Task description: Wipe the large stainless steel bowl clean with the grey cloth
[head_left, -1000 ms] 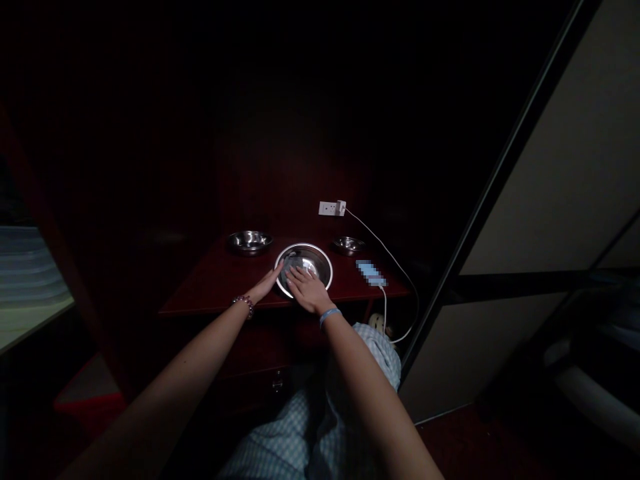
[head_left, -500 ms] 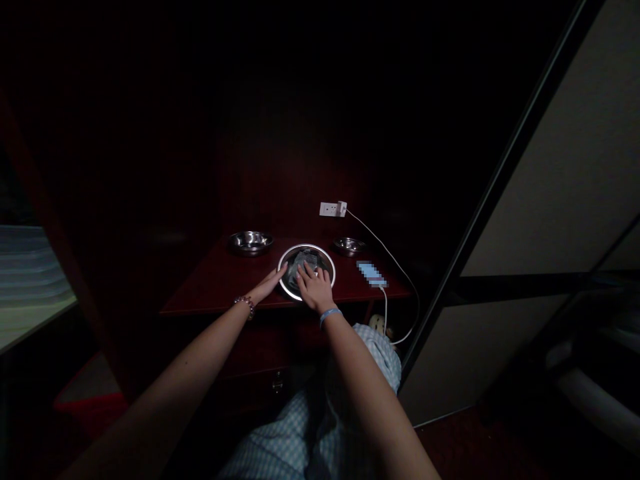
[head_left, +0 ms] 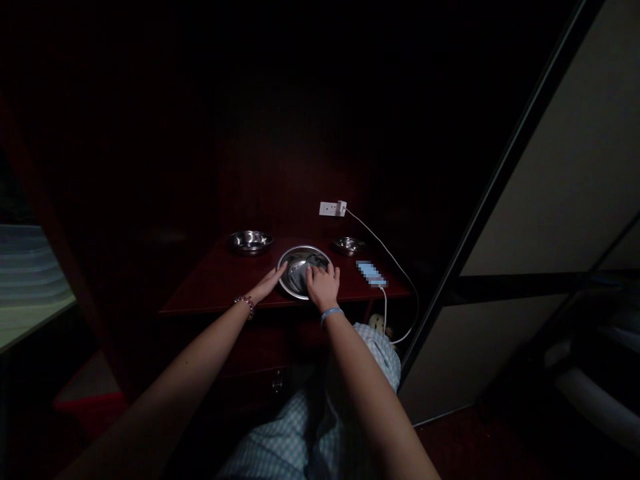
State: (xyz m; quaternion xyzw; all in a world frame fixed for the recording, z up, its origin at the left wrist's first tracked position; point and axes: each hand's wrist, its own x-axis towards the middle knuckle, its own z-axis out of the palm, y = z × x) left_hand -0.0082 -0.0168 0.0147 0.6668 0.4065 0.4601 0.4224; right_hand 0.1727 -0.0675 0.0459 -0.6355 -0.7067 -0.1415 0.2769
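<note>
A shiny metal bowl [head_left: 299,268] sits near the front edge of a dark red shelf [head_left: 210,290]. My left hand [head_left: 266,284] holds its left rim, thumb and fingers against the edge. At the right side of the bowl, my right hand [head_left: 324,287] has its fingers bent over a grey cloth [head_left: 317,259], pressed to the inner wall. Most of that cloth is hidden by the hand and by reflections.
Smaller metal bowls stand behind, one at left [head_left: 251,243] and one at right [head_left: 349,247]. A blurred phone [head_left: 371,273] lies at right, its white cable [head_left: 395,257] running to a wall socket [head_left: 329,209]. A sliding door [head_left: 545,200] rises at the right.
My right hand has moved with the cloth from the middle of the bowl to its right side, baring the shiny bottom. My left hand stays on the rim.
</note>
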